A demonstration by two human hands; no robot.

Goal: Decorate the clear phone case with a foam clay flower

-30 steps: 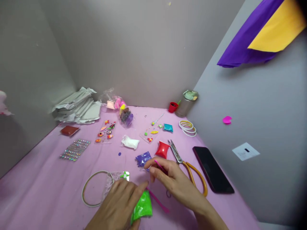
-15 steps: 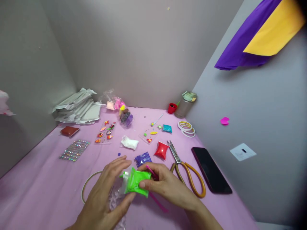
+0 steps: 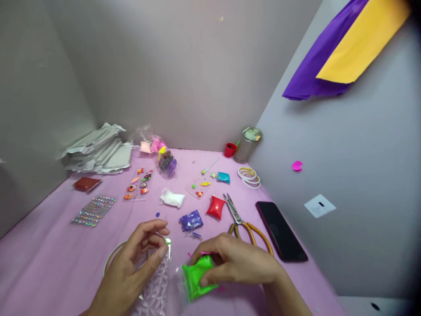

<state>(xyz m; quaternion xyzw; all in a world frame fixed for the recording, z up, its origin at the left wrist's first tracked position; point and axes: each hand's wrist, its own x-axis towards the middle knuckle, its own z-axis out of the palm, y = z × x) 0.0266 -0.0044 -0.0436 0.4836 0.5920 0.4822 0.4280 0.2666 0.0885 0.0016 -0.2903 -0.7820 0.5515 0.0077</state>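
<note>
My right hand (image 3: 237, 263) grips a bright green clay packet (image 3: 199, 277) in clear wrapping, low over the table's near side. A thin pink stick (image 3: 205, 253) shows under those same fingers, mostly hidden. My left hand (image 3: 141, 259) is loosely curved, thumb and fingers apart, with nothing visible between them. Under it lies a clear, ridged plastic piece (image 3: 154, 283) with a small green bit at its top edge. A pale ring (image 3: 110, 259) is partly covered by that hand. Beyond the hands lie a blue packet (image 3: 190, 220), a red packet (image 3: 216, 207) and a white packet (image 3: 173, 198).
Orange-handled scissors (image 3: 235, 210) and a black phone (image 3: 281, 232) lie at the right. Tape rolls (image 3: 249, 177), a bottle (image 3: 246, 147) and a red cup (image 3: 230, 150) stand farther back. Sticker sheets (image 3: 138, 186), a gem sheet (image 3: 94, 211) and stacked white packages (image 3: 98, 151) occupy the left.
My right hand has carried the green packet down and toward me, away from my left hand. The left fingers have curled in more. The view has shifted slightly right.
</note>
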